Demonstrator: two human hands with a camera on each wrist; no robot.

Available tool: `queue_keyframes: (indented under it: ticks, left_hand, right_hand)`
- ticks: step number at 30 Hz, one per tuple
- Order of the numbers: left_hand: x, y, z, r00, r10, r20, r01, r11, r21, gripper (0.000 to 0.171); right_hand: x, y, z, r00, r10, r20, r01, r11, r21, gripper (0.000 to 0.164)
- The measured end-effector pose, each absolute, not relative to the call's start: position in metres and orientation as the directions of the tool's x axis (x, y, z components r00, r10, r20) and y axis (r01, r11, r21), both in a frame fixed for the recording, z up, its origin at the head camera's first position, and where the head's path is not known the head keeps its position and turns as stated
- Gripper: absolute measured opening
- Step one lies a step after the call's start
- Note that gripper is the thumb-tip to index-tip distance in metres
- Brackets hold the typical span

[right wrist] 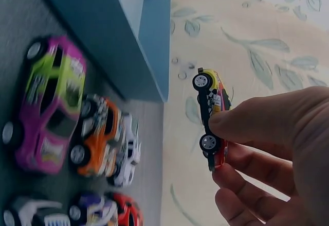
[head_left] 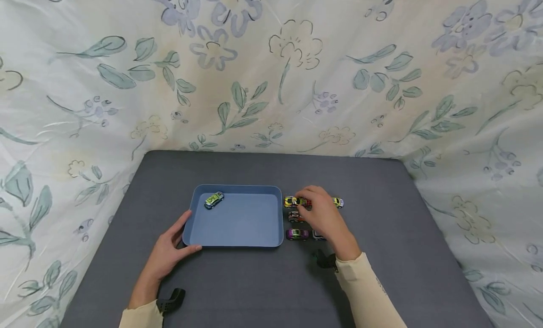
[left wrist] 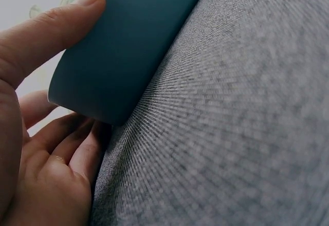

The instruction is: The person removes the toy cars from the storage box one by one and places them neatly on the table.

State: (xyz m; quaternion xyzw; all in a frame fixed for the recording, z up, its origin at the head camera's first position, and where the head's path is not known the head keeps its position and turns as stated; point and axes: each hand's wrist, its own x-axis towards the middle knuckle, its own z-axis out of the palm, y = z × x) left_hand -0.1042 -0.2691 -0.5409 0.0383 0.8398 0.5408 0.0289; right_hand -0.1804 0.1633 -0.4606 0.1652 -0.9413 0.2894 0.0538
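Observation:
A yellow and red toy car (right wrist: pixel 215 102) is pinched between the thumb and fingers of my right hand (head_left: pixel 324 215), just right of the tray. My left hand (head_left: pixel 164 255) grips the near left corner of a blue tray (head_left: pixel 233 243), its thumb (left wrist: pixel 61 28) against the front wall and its fingers at the left side. A green toy car (head_left: pixel 214 200) lies inside the tray at the far left. Below my right hand stand a purple and green toy car (right wrist: pixel 54 102), an orange toy car (right wrist: pixel 100 133) and a white toy car (right wrist: pixel 128 149).
Further toy cars stand at the right, among them a purple and white one (right wrist: pixel 95 208), a red one (right wrist: pixel 127 210) and a grey one (right wrist: pixel 36 213). My right hand partly covers them in the head view. A floral cloth (head_left: pixel 288 83) hangs behind the grey table (head_left: pixel 254 285).

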Motion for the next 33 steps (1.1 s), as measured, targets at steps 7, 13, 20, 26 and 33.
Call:
queue_keyframes:
  ticks: [7, 13, 20, 26, 33]
  left_hand:
    - [-0.104, -0.268, -0.542, -0.995, 0.102, -0.010, 0.032, 0.404, 0.914, 0.101]
    - [-0.103, -0.268, -0.543, -0.995, 0.095, -0.009, 0.031, 0.403, 0.915, 0.101]
    - [-0.103, -0.269, -0.547, -0.995, 0.098, 0.009, 0.049, 0.414, 0.909, 0.102]
    - [-0.102, -0.271, -0.546, -0.996, 0.087, 0.020, 0.054, 0.410, 0.911, 0.103]
    - [-0.102, -0.272, -0.547, -0.996, 0.088, 0.018, 0.053, 0.418, 0.907, 0.102]
  right_hand:
    - [-0.178, 0.184, -0.465, -0.949, -0.267, 0.165, -0.314, 0.796, -0.518, 0.028]
    - [-0.177, 0.204, -0.465, -0.956, -0.253, 0.149, -0.293, 0.807, -0.513, 0.029]
    - [-0.176, 0.234, -0.467, -0.965, -0.222, 0.139, -0.261, 0.829, -0.495, 0.029]
    - [-0.174, 0.251, -0.468, -0.968, -0.202, 0.147, -0.249, 0.834, -0.492, 0.029]
    - [-0.167, 0.264, -0.476, -0.974, -0.187, 0.125, -0.225, 0.854, -0.469, 0.027]
